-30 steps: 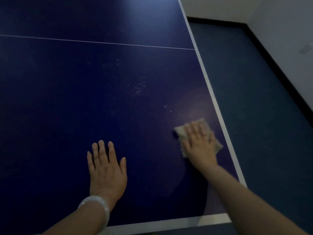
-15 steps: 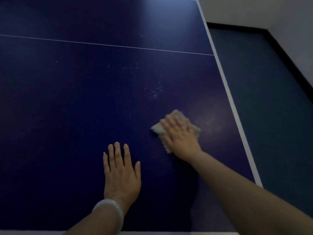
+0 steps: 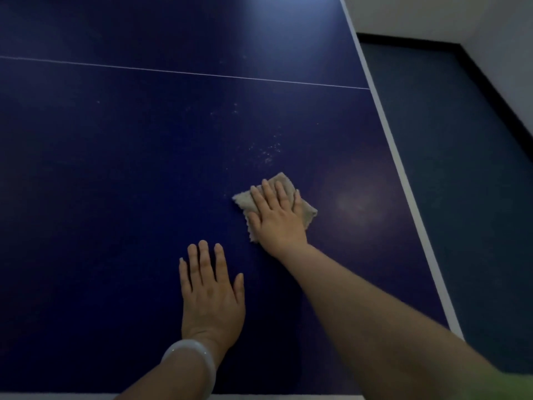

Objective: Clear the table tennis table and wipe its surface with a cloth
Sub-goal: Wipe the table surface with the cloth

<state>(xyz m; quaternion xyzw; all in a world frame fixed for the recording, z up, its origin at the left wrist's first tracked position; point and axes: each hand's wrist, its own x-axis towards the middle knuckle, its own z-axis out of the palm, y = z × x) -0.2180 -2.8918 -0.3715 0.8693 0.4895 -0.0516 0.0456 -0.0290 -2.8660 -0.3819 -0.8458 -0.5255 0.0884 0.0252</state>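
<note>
Table tennis table (image 3: 115, 197) fills most of the view: a flat, dark blue, matt top with a white border stripe along its right edge and a thin white line running across it toward 12 o'clock. Floor (image 3: 476, 212), dark and even, lies at 3 o'clock, meeting a pale wall above a black skirting band. Left hand (image 3: 212, 295) lies flat, palm down, fingers spread and gripping nothing, at 6 o'clock; a smooth, pale, rounded bangle (image 3: 190, 360) circles its wrist. Right hand (image 3: 277, 215) presses flat on the cloth (image 3: 307, 213), fingers extended. Cloth is beige, nappy, crumpled, with ragged edges, right of centre on the tabletop. Pale specks (image 3: 269, 153) dot the surface just beyond it at 12 o'clock.
</note>
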